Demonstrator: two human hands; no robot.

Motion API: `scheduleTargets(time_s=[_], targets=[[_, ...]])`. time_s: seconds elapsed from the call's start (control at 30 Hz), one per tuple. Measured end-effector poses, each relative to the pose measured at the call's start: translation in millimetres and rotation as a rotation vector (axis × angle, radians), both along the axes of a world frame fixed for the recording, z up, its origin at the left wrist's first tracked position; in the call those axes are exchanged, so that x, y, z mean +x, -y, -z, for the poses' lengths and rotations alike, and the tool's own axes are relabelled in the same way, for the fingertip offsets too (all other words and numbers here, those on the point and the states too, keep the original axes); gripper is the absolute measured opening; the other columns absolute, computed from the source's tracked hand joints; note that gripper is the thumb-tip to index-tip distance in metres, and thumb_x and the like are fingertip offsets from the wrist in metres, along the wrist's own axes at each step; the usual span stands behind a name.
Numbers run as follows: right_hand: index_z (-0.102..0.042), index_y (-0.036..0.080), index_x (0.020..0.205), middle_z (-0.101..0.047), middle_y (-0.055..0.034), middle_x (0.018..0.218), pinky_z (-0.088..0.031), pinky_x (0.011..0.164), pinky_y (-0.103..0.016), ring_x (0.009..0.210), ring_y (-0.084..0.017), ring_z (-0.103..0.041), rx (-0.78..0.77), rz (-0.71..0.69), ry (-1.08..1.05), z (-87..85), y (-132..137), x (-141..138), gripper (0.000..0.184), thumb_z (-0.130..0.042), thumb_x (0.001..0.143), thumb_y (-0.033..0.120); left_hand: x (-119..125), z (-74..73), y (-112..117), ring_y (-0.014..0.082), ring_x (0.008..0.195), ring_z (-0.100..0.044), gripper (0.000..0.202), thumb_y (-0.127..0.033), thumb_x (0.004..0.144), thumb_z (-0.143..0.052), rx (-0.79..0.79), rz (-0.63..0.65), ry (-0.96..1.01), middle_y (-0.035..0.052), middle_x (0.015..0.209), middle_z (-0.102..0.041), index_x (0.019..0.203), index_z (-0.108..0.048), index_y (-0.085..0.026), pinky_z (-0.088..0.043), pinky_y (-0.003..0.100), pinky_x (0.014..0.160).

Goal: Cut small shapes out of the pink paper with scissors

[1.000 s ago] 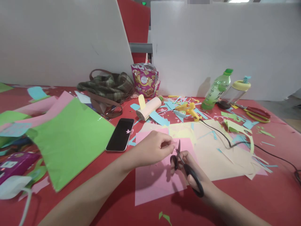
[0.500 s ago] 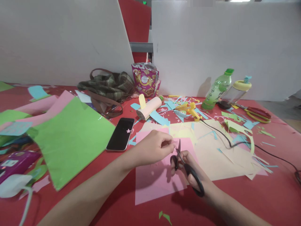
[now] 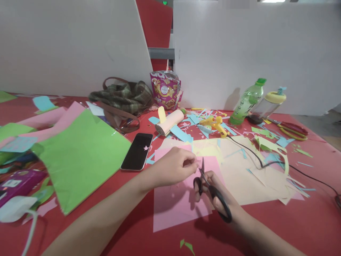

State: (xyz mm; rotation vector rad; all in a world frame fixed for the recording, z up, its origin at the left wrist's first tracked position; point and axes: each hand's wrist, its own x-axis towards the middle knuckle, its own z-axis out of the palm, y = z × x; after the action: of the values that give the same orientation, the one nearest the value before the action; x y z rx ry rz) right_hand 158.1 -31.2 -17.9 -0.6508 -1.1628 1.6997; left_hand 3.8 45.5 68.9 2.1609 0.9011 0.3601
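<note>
Red table [image 3: 135,240] beneath black-handled scissors [image 3: 212,191], blades seemingly parted.

- Scissors [image 3: 213,190]: black handles [image 3: 226,203].
- Near sheet [image 3: 170,213]: plain pink.
- Tabletop [image 3: 128,227]: red.
- Large left sheet [image 3: 82,160]: bright green.
- Far bag [image 3: 128,96]: dark green plaid, brown strap [image 3: 122,117].
- Far pouch [image 3: 165,90]: magenta, yellow print.
- Glue gun [image 3: 217,124], right: yellow, black cord [image 3: 262,166].

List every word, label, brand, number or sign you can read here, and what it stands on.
No text reads with certainty.
Purple foil snack bag: large white letters, unclear; smaller print blurred.
Translucent green plastic bottle: dark markings, too blurred.
Flat glossy purple object, left: pale patches, nothing legible.
Small glowing green patch, top: too small to read.
</note>
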Motion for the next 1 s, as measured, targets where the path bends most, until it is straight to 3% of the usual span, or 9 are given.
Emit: scheduleTargets(time_s=[0.3,0.7,1.0], targets=[[-0.035,0.023,0.083,-0.044,0.0000,0.074,-0.042,0.053,-0.028,0.061,-0.013,-0.046,-0.031,-0.019,-0.006,1.2,0,-1,0.039,-0.055,0.066,0.052,-1,-1.0,-3,0.0063,0.047,-0.028,0.025,-0.022,0.075,-0.037,0.001,0.017,-0.023,-0.0046,0.049,-0.032,0.051,-0.034,-0.015,-0.021,0.020,0.044],[-0.036,0.023,0.083,-0.045,0.0002,0.073,-0.037,0.053,-0.026,0.059,-0.012,-0.044,-0.047,-0.026,0.001,-8.4,2,-1,0.039,-0.057,0.065,0.051,-4,-0.2,-5,0.0073,0.051,-0.035,0.021,-0.019,0.074,-0.037,-0.001,0.047,-0.051,-0.0029,0.053,-0.043,0.057,-0.048,-0.013,-0.024,0.020,0.047],[-0.035,0.023,0.081,-0.041,0.0009,0.072,-0.033,0.052,-0.025,0.058,-0.011,-0.040,-0.028,-0.004,0.055,-10.2,4,0,0.036,-0.054,0.069,0.051,-4,-0.3,-7,0.0076,0.051,-0.036,0.023,-0.020,0.075,-0.037,0.003,0.052,-0.049,-0.0024,0.053,-0.044,0.057,-0.050,-0.013,-0.026,0.019,0.048]])
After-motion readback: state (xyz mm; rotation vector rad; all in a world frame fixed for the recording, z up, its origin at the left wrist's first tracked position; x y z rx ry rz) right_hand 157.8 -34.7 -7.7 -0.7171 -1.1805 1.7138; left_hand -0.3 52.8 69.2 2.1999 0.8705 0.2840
